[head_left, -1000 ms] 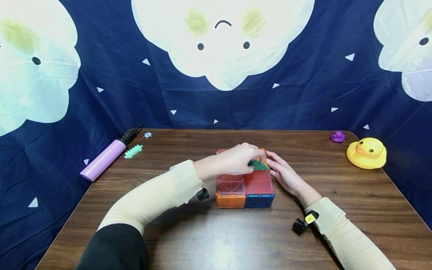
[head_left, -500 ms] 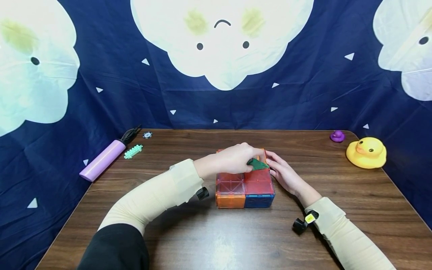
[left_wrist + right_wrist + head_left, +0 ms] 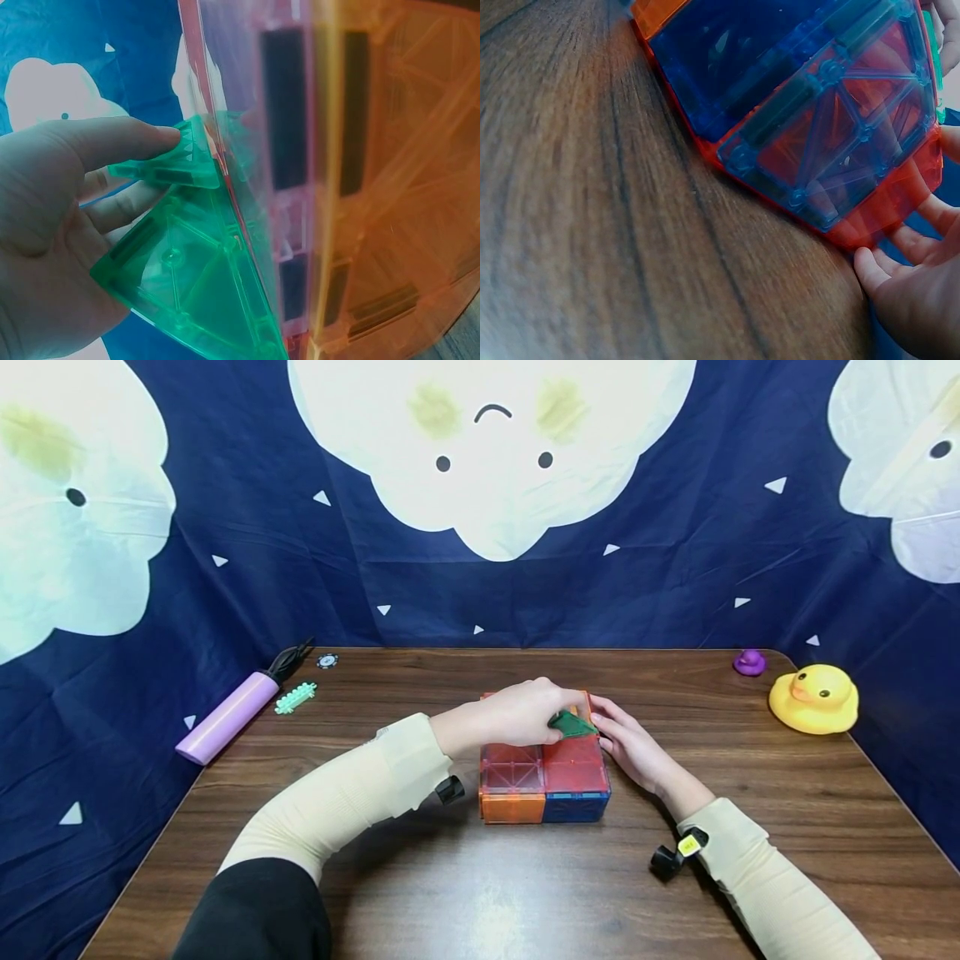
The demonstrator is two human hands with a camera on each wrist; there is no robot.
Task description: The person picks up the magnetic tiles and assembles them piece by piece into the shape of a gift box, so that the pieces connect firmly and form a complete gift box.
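Observation:
A low box of clear magnetic tiles (image 3: 576, 768), red on top with orange and blue sides, sits mid-table. My left hand (image 3: 521, 713) reaches over its top and pinches a green triangular magnetic tile (image 3: 573, 724) near the back right. In the left wrist view, thumb and fingers hold a small green triangle (image 3: 184, 161), with a larger green tile (image 3: 187, 277) below it, against the box. My right hand (image 3: 637, 753) touches the box's right side near the back corner. In the right wrist view, its relaxed fingers (image 3: 911, 244) rest at a red tile (image 3: 881, 210).
At the back left lie a lilac cylinder (image 3: 228, 718) with a black strap, a mint-green toy strip (image 3: 296, 697) and a round chip (image 3: 327, 661). A purple duck (image 3: 750, 662) and a large yellow duck (image 3: 813, 700) stand at the back right.
My left hand has shifted very slightly, and the green tile's visible face has tilted up a little. My right hand and the box stay in place.

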